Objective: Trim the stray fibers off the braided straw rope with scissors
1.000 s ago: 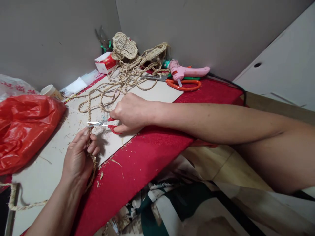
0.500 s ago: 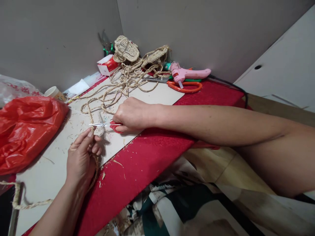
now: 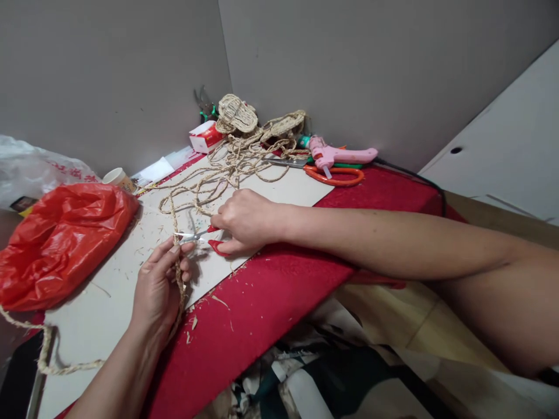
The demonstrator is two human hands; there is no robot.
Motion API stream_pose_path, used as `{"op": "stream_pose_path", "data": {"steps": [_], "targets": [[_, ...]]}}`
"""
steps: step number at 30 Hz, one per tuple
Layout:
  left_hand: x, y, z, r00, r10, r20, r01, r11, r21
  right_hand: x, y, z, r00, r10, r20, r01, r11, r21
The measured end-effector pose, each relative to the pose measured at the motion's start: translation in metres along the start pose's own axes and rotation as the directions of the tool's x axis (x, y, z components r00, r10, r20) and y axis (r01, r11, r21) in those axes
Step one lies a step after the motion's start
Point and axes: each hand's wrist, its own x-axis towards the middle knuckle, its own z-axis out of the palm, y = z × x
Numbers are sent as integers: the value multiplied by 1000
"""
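Observation:
My left hand (image 3: 163, 273) is closed on a braided straw rope (image 3: 179, 273), pinching it between thumb and fingers. The rope runs up from the fingertips toward a tangle and hangs down behind the wrist. My right hand (image 3: 247, 218) grips a small pair of scissors with red handles (image 3: 217, 247). Their blades point left and meet the rope just above my left fingertips, slightly spread. Whether they have cut into it I cannot tell.
A rope tangle (image 3: 240, 154) and woven straw pieces (image 3: 238, 113) lie at the back, near a pink glue gun (image 3: 345, 155), orange-handled scissors (image 3: 334, 176), pliers (image 3: 206, 107) and a red-white box (image 3: 206, 137). A red plastic bag (image 3: 70, 244) and paper cup (image 3: 119, 179) stand left.
The scissors' handles have spread apart in my right hand, and the blades have parted a little at the rope. The whole view has shifted, so everything sits lower and slightly right.

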Motion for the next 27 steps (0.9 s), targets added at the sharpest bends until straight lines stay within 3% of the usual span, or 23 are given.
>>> {"op": "stream_pose_path", "data": {"steps": [14, 27], "targets": [[-5, -5, 4, 998, 59, -22, -58, 998, 30, 1, -6, 0, 998, 33, 52, -33, 999, 0], [-5, -8, 6, 996, 85, -12, -84, 995, 57, 4, -3, 2, 999, 43, 28, -45, 997, 66]]}}
